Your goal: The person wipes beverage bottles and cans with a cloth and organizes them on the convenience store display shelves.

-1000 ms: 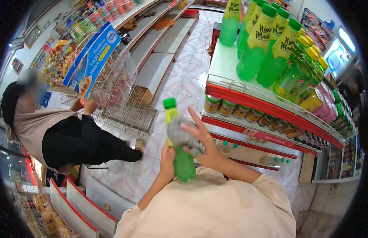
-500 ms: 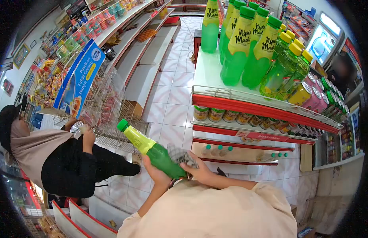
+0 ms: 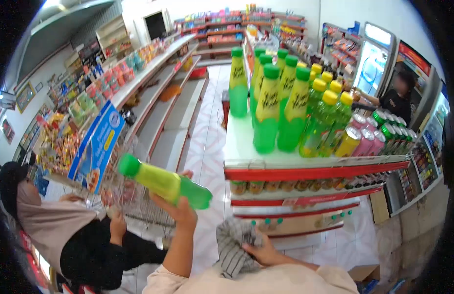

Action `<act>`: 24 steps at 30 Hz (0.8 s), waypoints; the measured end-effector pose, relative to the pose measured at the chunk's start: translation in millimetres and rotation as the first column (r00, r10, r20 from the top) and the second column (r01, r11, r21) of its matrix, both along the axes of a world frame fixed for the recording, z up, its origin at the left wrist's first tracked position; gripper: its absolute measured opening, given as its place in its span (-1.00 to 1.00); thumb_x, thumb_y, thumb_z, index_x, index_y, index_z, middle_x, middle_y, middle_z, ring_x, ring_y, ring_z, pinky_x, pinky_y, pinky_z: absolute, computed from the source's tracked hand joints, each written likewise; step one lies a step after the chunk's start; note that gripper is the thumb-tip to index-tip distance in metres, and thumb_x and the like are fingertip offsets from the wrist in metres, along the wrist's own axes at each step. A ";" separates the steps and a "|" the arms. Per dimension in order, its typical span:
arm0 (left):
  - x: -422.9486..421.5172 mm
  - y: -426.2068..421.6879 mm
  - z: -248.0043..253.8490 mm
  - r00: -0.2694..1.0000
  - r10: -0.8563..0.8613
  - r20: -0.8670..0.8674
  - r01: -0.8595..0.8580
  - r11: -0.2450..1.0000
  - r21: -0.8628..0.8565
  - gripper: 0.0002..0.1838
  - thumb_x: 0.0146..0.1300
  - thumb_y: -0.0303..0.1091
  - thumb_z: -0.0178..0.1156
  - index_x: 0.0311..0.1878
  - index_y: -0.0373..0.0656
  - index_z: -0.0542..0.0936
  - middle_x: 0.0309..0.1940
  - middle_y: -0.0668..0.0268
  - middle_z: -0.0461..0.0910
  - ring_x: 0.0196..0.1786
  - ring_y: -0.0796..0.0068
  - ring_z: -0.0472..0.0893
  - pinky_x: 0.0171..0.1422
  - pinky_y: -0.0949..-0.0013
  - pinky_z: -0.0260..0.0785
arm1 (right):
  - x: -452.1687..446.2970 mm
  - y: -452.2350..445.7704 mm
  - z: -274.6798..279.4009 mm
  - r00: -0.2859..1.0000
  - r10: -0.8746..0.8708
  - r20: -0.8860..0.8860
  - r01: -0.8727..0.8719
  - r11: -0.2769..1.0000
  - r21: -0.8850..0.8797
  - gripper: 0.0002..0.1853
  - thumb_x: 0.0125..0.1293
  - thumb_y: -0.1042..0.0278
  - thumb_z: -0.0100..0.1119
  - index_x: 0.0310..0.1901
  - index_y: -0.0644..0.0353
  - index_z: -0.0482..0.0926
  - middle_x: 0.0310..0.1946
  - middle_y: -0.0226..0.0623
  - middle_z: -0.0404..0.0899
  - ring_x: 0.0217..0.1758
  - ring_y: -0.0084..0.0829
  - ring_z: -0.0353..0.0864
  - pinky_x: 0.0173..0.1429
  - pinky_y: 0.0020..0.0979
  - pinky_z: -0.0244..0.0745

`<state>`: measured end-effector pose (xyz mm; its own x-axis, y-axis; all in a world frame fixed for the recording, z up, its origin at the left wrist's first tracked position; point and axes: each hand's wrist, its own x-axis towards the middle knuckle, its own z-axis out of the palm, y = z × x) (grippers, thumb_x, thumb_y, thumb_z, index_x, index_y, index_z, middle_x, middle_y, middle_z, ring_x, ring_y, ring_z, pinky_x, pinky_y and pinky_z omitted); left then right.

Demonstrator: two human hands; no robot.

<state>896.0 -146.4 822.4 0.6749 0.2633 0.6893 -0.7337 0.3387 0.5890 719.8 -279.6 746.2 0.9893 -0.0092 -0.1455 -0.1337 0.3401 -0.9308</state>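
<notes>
A green bottle point(image 3: 161, 182) with a yellow label and green cap is gripped around its middle by my left hand point(image 3: 180, 211), raised and tilted with its cap toward the upper left. Lower down, near my body, my right hand point(image 3: 262, 251) holds a grey checked cloth point(image 3: 237, 247) that hangs from the fingers. On the shelf top ahead stand several matching green bottles point(image 3: 267, 115), upright in a group. Beside them are yellow-capped bottles point(image 3: 321, 122) and several drink cans point(image 3: 368, 139).
A red-edged drinks shelf point(image 3: 305, 170) fills the right, with jars on a lower tier. At left, a person point(image 3: 80, 235) stands by a wire rack with a blue sign point(image 3: 100, 147). Another person point(image 3: 401, 100) is by the fridges. A tiled aisle point(image 3: 207, 127) runs between shelves.
The bottle has moved up and left in my left hand, away from the cloth. My right hand has come off the bottle with the cloth. The view has tilted upward.
</notes>
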 end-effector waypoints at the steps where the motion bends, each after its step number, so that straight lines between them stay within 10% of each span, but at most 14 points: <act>1: 17.4 -7.2 16.1 0.999 -0.026 -0.024 0.025 0.999 -0.020 -0.14 0.14 0.02 0.22 0.35 -0.08 -0.04 0.09 0.03 0.30 0.05 0.19 0.45 0.15 0.10 0.35 | 1.4 -4.7 -5.1 0.999 -0.038 -0.007 0.037 0.998 -0.042 -0.30 0.18 0.12 0.28 0.26 0.31 0.25 0.08 -0.22 0.44 0.17 -0.39 0.36 0.27 -0.37 0.23; 3: 46.7 -20.9 48.8 0.993 -0.080 -0.083 0.077 0.996 -0.046 -0.15 0.19 -0.10 0.21 0.37 -0.10 -0.09 0.15 0.02 0.24 0.14 0.18 0.38 0.22 0.17 0.28 | 8.8 -8.7 -14.2 0.993 -0.118 -0.029 0.114 0.987 -0.111 -0.24 0.15 0.07 0.31 0.27 0.32 0.23 0.11 -0.17 0.41 0.22 -0.36 0.32 0.31 -0.36 0.18; 6: 90.3 -53.7 65.5 0.963 0.204 0.173 -0.266 0.814 0.517 -0.16 0.21 -0.48 0.14 0.39 -0.13 -0.21 0.26 0.03 0.09 0.26 0.19 0.24 0.35 0.13 0.09 | 7.1 -10.6 -24.1 0.924 -0.291 -0.247 0.242 0.947 -0.211 -0.26 0.15 0.05 0.30 0.25 0.34 0.26 0.13 -0.13 0.39 0.22 -0.35 0.32 0.29 -0.39 0.20; 9: 93.9 -89.6 75.3 0.982 -0.184 0.042 0.139 0.856 0.498 -0.15 0.21 -0.39 0.18 0.39 -0.20 -0.17 0.28 0.00 0.00 0.32 0.12 0.09 0.40 0.11 -0.07 | 3.9 -15.0 -41.8 0.943 -0.306 -0.132 0.283 0.944 -0.170 -0.29 0.16 0.08 0.30 0.23 0.33 0.28 0.13 -0.13 0.40 0.20 -0.37 0.34 0.28 -0.41 0.21; 16: 110.2 -106.2 54.7 0.991 -0.115 0.066 0.039 0.731 0.681 -0.14 0.18 -0.43 0.14 0.42 -0.17 -0.18 0.36 0.02 -0.09 0.44 0.13 -0.08 0.46 0.19 -0.25 | 0.2 -18.2 -30.6 0.915 -0.377 -0.148 0.343 0.916 -0.208 -0.31 0.19 0.08 0.26 0.25 0.32 0.26 0.13 -0.17 0.41 0.19 -0.39 0.36 0.29 -0.41 0.20; 24: 109.9 -84.6 37.4 0.894 -0.363 -0.262 0.440 0.600 0.669 -0.26 0.04 -0.48 0.30 0.28 -0.24 0.17 0.05 0.05 0.47 0.12 0.24 0.49 0.24 0.28 0.29 | 3.8 -24.2 -35.3 0.935 -0.327 -0.136 0.289 0.927 -0.239 -0.29 0.17 0.03 0.27 0.24 0.30 0.29 0.12 -0.17 0.43 0.19 -0.40 0.36 0.29 -0.41 0.20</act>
<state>1005.8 -231.0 859.8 0.6599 -0.5787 0.4791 -0.5577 0.0499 0.8285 723.7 -303.8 710.9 0.8928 -0.3588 -0.2725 -0.2168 0.1881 -0.9579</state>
